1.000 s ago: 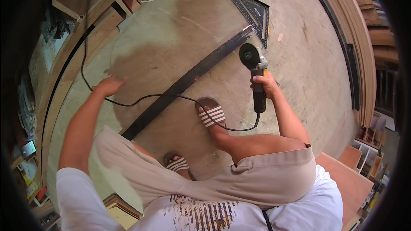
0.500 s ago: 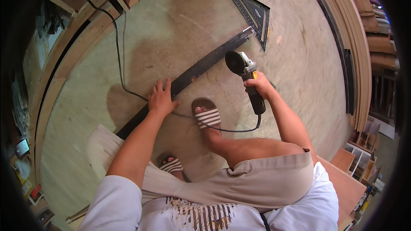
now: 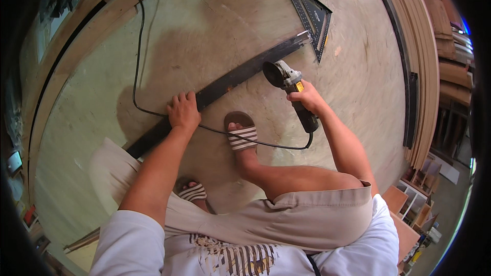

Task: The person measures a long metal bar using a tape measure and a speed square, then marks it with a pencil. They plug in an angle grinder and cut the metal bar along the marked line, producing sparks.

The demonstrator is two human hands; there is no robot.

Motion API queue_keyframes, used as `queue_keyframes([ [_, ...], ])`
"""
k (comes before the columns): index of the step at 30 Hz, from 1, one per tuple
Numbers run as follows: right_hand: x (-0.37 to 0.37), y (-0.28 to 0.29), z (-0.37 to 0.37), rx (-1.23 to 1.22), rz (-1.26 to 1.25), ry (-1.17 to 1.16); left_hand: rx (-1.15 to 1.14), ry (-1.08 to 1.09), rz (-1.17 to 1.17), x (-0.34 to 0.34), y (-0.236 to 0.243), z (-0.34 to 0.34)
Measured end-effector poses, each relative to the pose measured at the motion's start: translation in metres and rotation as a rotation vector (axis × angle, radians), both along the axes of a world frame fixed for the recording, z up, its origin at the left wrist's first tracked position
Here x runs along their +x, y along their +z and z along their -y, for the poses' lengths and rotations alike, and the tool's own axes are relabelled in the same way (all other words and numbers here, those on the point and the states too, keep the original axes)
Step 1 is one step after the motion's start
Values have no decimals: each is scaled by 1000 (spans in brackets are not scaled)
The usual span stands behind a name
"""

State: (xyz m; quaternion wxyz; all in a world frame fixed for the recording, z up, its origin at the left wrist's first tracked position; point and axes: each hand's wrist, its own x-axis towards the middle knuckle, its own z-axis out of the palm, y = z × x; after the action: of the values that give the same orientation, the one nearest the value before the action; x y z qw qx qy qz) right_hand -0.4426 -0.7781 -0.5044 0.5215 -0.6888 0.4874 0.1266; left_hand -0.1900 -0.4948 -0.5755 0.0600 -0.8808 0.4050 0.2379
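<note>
A long black metal bar (image 3: 236,76) lies slantwise on the floor, its far end bare and shiny. My left hand (image 3: 184,111) is closed over the bar's nearer half, fingers curled across its far edge. In my right hand (image 3: 307,97) is an angle grinder (image 3: 302,110), gripped round its dark body. The grinder's black disc (image 3: 273,74) faces the bar, just to the near side of it; I cannot tell how far above the floor it hangs. Touching or partly under the bar's far end is a black triangular speed square (image 3: 313,14).
The grinder's black cord (image 3: 225,132) runs across the bar beside my left hand and over my sandalled foot (image 3: 240,130). Long wooden boards (image 3: 417,71) are stacked at the right. A curved-looking wooden frame (image 3: 82,64) stands at the left. Small wooden compartments (image 3: 417,191) sit at the lower right.
My left hand's spread fingers have drawn together over the bar. The grinder stays in my right hand, tilted slightly more to the left. The whole view has shifted a little.
</note>
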Motion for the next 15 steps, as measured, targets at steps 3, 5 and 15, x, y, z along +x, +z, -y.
queue_keyframes([
  [3,9,0,-2,-21,-36,35,-10,37,-5,-1,-3,-3],
  [5,10,-2,-2,-32,-43,48,-11,50,-2,-1,-5,-3],
  [15,12,-6,-2,4,-54,56,-6,61,-8,1,-3,-2],
])
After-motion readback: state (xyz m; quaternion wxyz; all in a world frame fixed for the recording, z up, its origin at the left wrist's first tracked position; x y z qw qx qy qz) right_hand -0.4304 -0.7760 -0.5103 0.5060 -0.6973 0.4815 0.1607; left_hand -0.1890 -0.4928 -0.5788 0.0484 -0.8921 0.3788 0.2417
